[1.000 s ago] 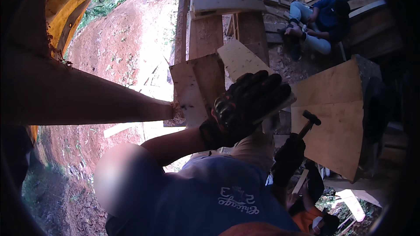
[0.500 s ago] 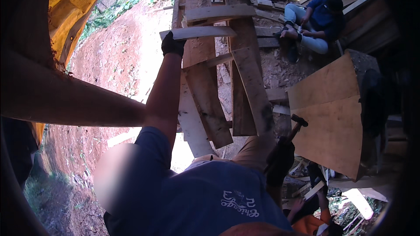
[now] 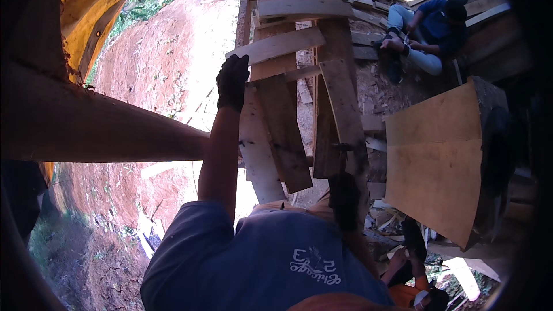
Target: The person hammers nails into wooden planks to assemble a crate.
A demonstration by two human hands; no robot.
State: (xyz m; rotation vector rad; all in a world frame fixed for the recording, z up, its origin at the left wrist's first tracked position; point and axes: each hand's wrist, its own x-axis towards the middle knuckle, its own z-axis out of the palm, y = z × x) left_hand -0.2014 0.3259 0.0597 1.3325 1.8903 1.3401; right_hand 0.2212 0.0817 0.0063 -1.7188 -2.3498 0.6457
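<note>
Board (image 3: 279, 46), short and pale, lies aslant across two long boards (image 3: 334, 43) in the upper middle, its right end farther from the wearer than its left. At the far left, a yellow tarp (image 3: 95, 11) hangs above a dark beam (image 3: 103, 129), which narrows toward the middle of the view, with a reddish slope (image 3: 155, 69) beyond. The left hand (image 3: 233, 78), in a black glove, reaches out past the beam and touches the board's left end, fingers bent; whether they clasp it cannot be told. Farther off, a second board (image 3: 304, 8) also crosses the long boards. Nearer the wearer are a pale plank (image 3: 258, 155), a brown plank (image 3: 283, 132) partly over it, a crosspiece (image 3: 305, 72) at their far ends, and a right plank (image 3: 340, 98) set apart from them. The right hand (image 3: 344, 196), in a dark glove, is clamped around the handle of a hammer (image 3: 344, 147), its head over the right plank; whether it touches the wood cannot be told. To the right is a wide plywood panel (image 3: 435, 167). Beyond it sits a person (image 3: 426, 40) in a dark top and pale trousers; at lower right, a person in orange (image 3: 406, 294) is partly hidden.
</note>
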